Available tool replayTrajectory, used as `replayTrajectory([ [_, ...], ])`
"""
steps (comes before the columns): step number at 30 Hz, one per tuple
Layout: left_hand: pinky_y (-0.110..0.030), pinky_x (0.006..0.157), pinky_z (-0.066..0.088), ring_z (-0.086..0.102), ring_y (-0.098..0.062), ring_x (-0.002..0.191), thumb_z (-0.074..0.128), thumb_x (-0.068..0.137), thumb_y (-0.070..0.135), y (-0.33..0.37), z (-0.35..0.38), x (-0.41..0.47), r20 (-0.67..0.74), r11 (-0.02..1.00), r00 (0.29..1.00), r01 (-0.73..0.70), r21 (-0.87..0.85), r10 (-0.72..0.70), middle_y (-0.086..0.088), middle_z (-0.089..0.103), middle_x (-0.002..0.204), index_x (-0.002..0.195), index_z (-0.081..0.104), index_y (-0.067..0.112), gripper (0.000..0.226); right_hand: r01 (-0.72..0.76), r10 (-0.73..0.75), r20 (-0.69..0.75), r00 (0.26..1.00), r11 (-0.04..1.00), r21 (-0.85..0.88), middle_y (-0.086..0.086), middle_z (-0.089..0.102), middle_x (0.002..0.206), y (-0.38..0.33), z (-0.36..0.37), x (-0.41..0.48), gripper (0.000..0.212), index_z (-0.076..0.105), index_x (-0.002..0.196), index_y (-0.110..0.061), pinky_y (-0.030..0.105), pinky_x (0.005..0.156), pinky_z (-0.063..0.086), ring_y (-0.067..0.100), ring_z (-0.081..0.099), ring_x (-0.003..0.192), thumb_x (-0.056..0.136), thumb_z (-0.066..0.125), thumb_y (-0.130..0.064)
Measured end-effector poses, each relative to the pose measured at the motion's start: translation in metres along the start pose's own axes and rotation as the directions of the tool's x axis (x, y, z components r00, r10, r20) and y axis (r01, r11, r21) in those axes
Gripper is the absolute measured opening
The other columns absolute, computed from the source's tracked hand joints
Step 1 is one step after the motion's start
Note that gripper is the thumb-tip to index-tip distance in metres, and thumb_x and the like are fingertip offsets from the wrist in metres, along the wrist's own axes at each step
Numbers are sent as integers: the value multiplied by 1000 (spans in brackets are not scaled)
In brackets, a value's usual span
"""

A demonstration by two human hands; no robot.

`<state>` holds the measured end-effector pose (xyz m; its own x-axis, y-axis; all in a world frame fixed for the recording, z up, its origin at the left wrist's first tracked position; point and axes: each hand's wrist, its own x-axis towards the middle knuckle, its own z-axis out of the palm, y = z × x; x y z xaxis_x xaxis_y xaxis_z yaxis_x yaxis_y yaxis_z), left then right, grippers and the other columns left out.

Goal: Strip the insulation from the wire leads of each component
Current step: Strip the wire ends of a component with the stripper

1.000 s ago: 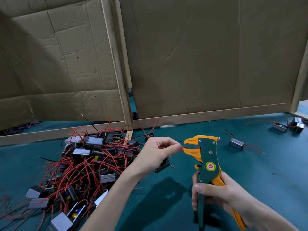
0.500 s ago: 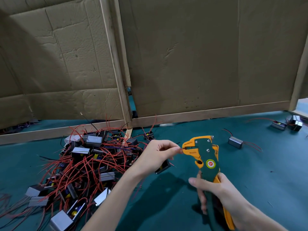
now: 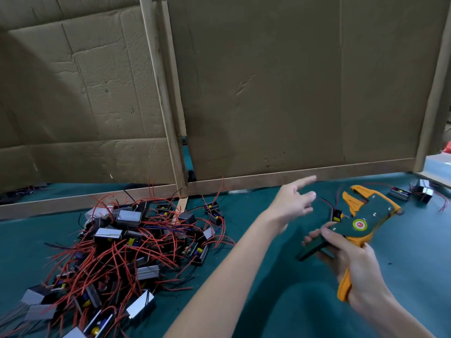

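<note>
1. Left hand (image 3: 291,206): stretched out over the mat (image 3: 268,301), fingers straight and spread, nothing held. The index finger is pointed toward the back panels.
2. Right hand (image 3: 351,262): clenched round the handles of the stripper (image 3: 361,222). The tool is held tilted, head up and away from the body, with its orange jaws parted.
3. Component (image 3: 336,214): small, black with a yellow part, seen between the left fingertips and the stripper head. A thin dark lead runs from it toward the left hand. It is touched by neither hand. Whether it rests on the mat cannot be told.
4. Pile (image 3: 127,247): many like components with grey casings, heaped on the mat to the left of the left forearm, red leads tangled throughout.
5. Two spare units (image 3: 400,193) (image 3: 423,191): laid on the mat beyond the stripper, near the right edge, well apart from the pile.
6. Mat: teal, spread under everything listed.
7. Panels (image 3: 292,93): brown cardboard edged with wooden strips, stood upright along the back of the mat.
</note>
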<state>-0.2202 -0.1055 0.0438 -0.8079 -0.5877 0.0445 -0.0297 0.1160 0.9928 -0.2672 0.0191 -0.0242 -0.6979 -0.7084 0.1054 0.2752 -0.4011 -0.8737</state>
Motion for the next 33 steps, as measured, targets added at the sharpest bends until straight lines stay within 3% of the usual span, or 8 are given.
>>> replayTrajectory([
  [3, -36, 95, 48, 62, -26, 98, 46, 88, 4, -15, -39, 4, -296, 872, 954, 110, 476, 40, -11, 66, 102, 122, 63, 17, 40, -27, 27, 4, 1000, 1000, 1, 18, 67, 75, 1, -3, 2, 8, 62, 85, -8, 35, 59, 59, 34, 69, 71, 77, 63, -9],
  [5, -37, 93, 45, 57, -33, 113, 47, 86, 8, -27, -77, 1, -537, 638, 839, 369, 676, 84, -15, 61, 120, 121, 57, 14, 36, -45, 45, 26, 999, 999, 0, 21, 66, 77, 2, -3, 2, 16, 61, 87, -6, 39, 62, 58, 37, 67, 72, 72, 65, -12],
  [8, -37, 91, 43, 52, -32, 117, 49, 90, 21, -41, -120, -6, -674, 217, 739, 660, 719, -13, -14, 57, 124, 125, 48, 16, 35, -60, 61, 53, 997, 998, -11, 22, 65, 77, 5, -1, 0, 16, 61, 87, -6, 43, 64, 59, 38, 66, 72, 72, 66, -11],
  [11, -33, 97, 36, 51, -25, 120, 47, 93, 30, -51, -137, -7, -666, 37, 742, 669, 742, -75, -6, 59, 124, 123, 54, 20, 32, -75, 78, 65, 995, 996, -38, 23, 65, 77, 7, 1, -3, 12, 63, 85, -5, 44, 66, 58, 38, 67, 72, 74, 66, -10],
  [15, -39, 102, 33, 54, -28, 116, 48, 95, 25, -58, -130, -10, -575, 146, 817, 576, 804, -55, -9, 62, 120, 112, 61, 13, 25, -89, 93, 70, 993, 994, -60, 23, 65, 77, 9, 2, -4, 5, 62, 87, -2, 43, 64, 59, 39, 67, 72, 82, 62, -4],
  [22, -22, 75, 47, 64, -18, 90, 65, 85, 11, -65, -108, -41, -452, 578, 867, 263, 772, 209, 0, 69, 94, 85, 66, 18, 8, -108, 113, 86, 990, 992, -62, 24, 67, 78, 9, 4, -7, 13, 65, 83, -5, 40, 60, 58, 40, 67, 73, 72, 67, -11],
  [27, -17, 74, 49, 62, -10, 79, 71, 82, 10, -61, -96, -62, -451, 936, 881, 26, 352, 145, 3, 68, 83, 94, 49, 22, 28, -143, 149, 130, 980, 988, -60, 25, 66, 80, 10, 8, -14, 15, 68, 82, -8, 42, 64, 58, 41, 67, 75, 68, 71, -13],
  [33, -50, 89, 52, 66, -16, 86, 59, 92, 10, -47, -89, -82, -386, 994, 920, -99, -53, 71, -7, 65, 85, 84, 58, 13, 9, -167, 195, 250, 948, 977, -129, 26, 66, 80, 6, 18, -26, 17, 70, 79, -8, 43, 66, 58, 42, 67, 75, 64, 75, -15],
])
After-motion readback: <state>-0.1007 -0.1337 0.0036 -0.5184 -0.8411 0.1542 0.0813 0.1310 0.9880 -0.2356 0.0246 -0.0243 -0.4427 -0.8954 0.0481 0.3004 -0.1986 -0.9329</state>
